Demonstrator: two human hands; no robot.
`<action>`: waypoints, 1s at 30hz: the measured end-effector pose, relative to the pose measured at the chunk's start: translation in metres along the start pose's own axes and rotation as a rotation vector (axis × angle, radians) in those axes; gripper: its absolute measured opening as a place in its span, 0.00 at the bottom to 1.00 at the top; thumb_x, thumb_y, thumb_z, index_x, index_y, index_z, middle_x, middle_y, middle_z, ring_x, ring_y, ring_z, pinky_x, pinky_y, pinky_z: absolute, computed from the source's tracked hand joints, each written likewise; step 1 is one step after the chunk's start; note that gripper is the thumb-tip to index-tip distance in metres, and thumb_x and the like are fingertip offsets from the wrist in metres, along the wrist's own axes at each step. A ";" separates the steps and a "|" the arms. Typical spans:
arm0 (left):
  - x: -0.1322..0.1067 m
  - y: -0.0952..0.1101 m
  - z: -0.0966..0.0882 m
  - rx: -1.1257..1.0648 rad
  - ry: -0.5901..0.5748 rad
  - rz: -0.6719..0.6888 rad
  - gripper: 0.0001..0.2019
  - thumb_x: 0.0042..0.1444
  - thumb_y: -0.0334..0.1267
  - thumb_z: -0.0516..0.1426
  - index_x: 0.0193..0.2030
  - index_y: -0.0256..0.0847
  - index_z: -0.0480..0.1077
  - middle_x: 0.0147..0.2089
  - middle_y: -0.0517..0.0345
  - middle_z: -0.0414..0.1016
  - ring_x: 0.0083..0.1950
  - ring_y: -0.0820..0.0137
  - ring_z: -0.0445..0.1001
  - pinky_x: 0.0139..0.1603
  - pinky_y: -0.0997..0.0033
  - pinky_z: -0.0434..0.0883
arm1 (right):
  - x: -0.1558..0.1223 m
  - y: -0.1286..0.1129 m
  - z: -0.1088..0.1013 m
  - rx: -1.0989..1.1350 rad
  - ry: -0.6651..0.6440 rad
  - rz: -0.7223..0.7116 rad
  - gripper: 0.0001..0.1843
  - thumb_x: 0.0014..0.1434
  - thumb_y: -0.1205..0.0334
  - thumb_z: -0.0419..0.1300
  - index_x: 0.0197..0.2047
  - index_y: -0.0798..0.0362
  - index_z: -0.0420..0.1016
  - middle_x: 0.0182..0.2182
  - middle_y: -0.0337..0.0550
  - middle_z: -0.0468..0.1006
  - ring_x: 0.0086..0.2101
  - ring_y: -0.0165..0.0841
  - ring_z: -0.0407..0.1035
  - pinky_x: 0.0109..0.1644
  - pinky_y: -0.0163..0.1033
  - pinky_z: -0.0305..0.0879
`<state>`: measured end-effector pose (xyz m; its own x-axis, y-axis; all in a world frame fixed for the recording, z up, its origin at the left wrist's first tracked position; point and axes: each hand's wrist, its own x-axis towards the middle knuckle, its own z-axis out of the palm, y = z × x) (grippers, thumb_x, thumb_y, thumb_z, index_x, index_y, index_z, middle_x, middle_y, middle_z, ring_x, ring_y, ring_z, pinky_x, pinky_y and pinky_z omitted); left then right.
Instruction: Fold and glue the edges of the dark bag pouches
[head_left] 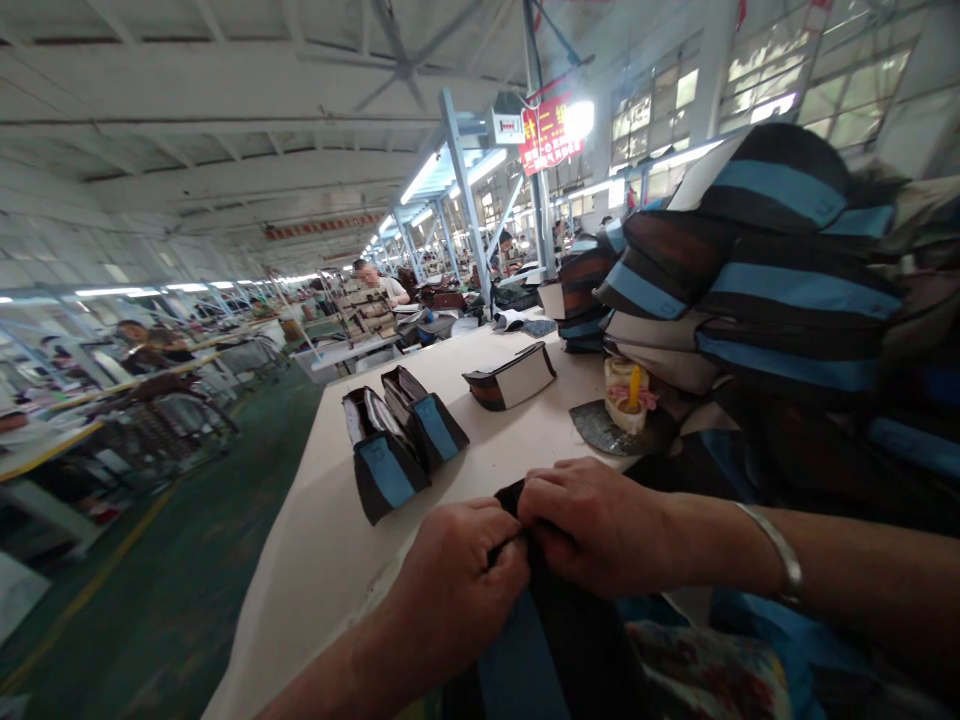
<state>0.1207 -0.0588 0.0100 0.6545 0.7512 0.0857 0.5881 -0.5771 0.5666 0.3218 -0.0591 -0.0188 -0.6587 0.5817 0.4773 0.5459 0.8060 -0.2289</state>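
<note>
Both hands meet at the near edge of a cream worktable. My left hand and my right hand are both closed on the top edge of a dark fabric piece with a blue stripe, pinching it between them. A silver bangle sits on my right wrist. Two finished dark pouches with blue stripes stand open on the table just beyond my hands. A third pouch with a pale side lies farther back.
A tall heap of dark and blue striped fabric pieces fills the right side. A small pale container with a yellow stick sits on a grey pad. Other people work at tables beyond. A green aisle floor runs along the left.
</note>
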 end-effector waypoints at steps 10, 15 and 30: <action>0.000 -0.011 -0.024 -0.354 -0.378 -0.203 0.22 0.65 0.54 0.50 0.28 0.38 0.63 0.25 0.66 0.52 0.27 0.75 0.50 0.26 0.71 0.50 | -0.016 -0.007 -0.001 -0.228 0.099 -0.408 0.15 0.66 0.70 0.44 0.34 0.56 0.69 0.28 0.46 0.71 0.27 0.34 0.58 0.45 0.47 0.61; -0.005 0.000 -0.015 -0.179 -0.283 -0.027 0.18 0.66 0.46 0.52 0.27 0.38 0.61 0.27 0.65 0.58 0.29 0.76 0.56 0.30 0.74 0.54 | -0.023 -0.007 -0.004 0.421 0.097 0.003 0.09 0.71 0.62 0.48 0.47 0.55 0.67 0.38 0.45 0.74 0.36 0.31 0.66 0.43 0.39 0.63; -0.005 -0.020 -0.041 -0.335 -0.396 -0.042 0.25 0.69 0.54 0.45 0.39 0.35 0.73 0.35 0.57 0.68 0.37 0.71 0.64 0.40 0.72 0.61 | -0.017 0.013 -0.008 1.182 -0.271 0.196 0.20 0.67 0.50 0.59 0.31 0.58 0.69 0.28 0.34 0.60 0.29 0.25 0.52 0.32 0.33 0.51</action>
<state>0.0863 -0.0377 0.0320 0.8017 0.5547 -0.2226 0.4755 -0.3663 0.7998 0.3439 -0.0597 -0.0233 -0.7816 0.5944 0.1892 -0.0649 0.2242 -0.9724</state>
